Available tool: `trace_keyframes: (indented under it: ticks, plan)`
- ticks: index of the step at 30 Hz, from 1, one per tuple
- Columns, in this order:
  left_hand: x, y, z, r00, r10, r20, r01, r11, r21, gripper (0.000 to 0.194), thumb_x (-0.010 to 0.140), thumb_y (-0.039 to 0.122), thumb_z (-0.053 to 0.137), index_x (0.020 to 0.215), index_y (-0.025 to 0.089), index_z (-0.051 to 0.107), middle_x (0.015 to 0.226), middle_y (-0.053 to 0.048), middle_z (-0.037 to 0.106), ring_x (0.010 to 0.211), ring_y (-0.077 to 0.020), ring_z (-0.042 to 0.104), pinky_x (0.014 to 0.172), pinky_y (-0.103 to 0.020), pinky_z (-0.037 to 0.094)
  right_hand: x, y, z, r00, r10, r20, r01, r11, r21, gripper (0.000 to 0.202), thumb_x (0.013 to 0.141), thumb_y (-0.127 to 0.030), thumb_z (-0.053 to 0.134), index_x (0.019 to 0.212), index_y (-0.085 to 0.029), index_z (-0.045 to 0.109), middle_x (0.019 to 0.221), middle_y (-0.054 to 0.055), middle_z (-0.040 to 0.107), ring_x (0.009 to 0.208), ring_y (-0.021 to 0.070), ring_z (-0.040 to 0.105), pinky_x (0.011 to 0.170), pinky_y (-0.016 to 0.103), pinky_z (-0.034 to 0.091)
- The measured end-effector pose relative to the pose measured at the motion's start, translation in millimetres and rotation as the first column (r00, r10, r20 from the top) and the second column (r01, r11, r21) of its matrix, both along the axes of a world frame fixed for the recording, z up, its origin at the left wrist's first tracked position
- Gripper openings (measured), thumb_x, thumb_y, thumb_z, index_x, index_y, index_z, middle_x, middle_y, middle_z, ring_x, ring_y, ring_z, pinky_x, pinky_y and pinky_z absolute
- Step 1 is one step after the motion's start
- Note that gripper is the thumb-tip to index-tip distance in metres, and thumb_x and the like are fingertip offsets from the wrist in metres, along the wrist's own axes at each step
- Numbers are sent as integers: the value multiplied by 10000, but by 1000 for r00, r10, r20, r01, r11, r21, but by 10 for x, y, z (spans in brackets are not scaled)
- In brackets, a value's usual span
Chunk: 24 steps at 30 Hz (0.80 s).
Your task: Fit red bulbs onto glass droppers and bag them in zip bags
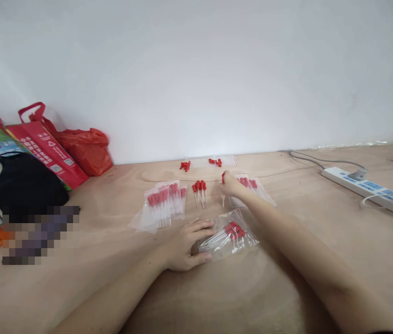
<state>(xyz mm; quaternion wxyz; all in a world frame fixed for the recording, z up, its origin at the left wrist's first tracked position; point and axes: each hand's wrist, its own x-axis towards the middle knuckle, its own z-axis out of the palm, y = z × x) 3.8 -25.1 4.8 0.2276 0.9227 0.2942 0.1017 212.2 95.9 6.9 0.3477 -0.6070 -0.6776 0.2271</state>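
Note:
My left hand (191,246) rests on the table with its fingers and thumb apart, touching the left edge of a clear plastic bag (231,234) that holds several red-bulbed glass droppers. Farther forward, my right hand (231,185) is closed around a dropper (223,177); its red bulb shows above the fingers and its thin tip points down. To the left of that hand, several loose droppers (199,186) lie side by side. Zip bags of droppers (159,204) overlap on the left, and more bagged droppers (248,183) lie partly hidden behind my right hand and forearm.
Near the wall are loose red bulbs (184,165), with more red pieces (215,162) beside them on a clear bag (230,160). A white power strip (366,188) with cables lies at right. Red bags (85,150) and a black drawstring bag (25,185) stand at left.

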Motion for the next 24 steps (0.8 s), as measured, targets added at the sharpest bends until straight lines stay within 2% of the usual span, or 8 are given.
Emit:
trace_keyframes:
  ticks: [2, 5, 9, 13, 18, 24]
  plan:
    - [3, -3, 3, 1000, 3, -6, -3, 1000, 4, 527, 753, 370, 553, 1245, 256, 402, 1345, -50, 365, 1235, -233, 325, 1050, -449, 190, 230, -112, -6, 997, -52, -65, 52, 999, 2, 454, 683, -198, 489, 1116, -118, 378, 703, 51, 581, 590, 171, 567, 560, 289, 443]
    - [9, -4, 10, 1000, 19, -25, -19, 1000, -9, 525, 750, 373, 552, 1241, 250, 411, 1348, -53, 360, 1240, -240, 315, 1047, -456, 197, 538, -389, -112, 899, -99, -426, 118, 993, 18, 559, 713, -317, 470, 1197, -167, 235, 589, -60, 493, 412, 107, 472, 428, 244, 401]
    - [15, -6, 29, 998, 23, -55, -24, 1000, -15, 517, 760, 387, 534, 1245, 259, 408, 1354, -45, 351, 1251, -242, 295, 1044, -464, 199, 731, -792, -316, 771, -134, -623, 218, 974, 61, 568, 662, -408, 562, 1106, -205, 270, 594, -77, 474, 430, 98, 479, 413, 232, 406]
    - [18, -10, 45, 997, 30, -75, -31, 1000, -6, 512, 768, 388, 524, 1248, 257, 404, 1355, -47, 349, 1255, -239, 287, 1044, -462, 201, 691, -975, -391, 687, -115, -718, 231, 971, 66, 575, 642, -441, 606, 1057, -229, 270, 633, -70, 489, 478, 104, 514, 449, 249, 450]
    - [14, -6, 38, 997, 30, -73, -31, 999, -14, 516, 771, 396, 524, 1253, 272, 391, 1360, -34, 342, 1259, -236, 278, 1047, -462, 191, 578, -970, -394, 647, -73, -759, 169, 984, 49, 568, 626, -494, 615, 1008, -235, 285, 655, -69, 506, 512, 103, 541, 508, 275, 490]
    - [15, -3, 41, 997, 26, -76, -27, 1000, -13, 514, 773, 395, 521, 1253, 262, 392, 1361, -38, 339, 1255, -236, 286, 1047, -456, 194, 563, -974, -413, 593, -81, -801, 163, 986, 21, 559, 586, -488, 653, 944, -240, 301, 653, -77, 525, 506, 95, 547, 528, 279, 502]
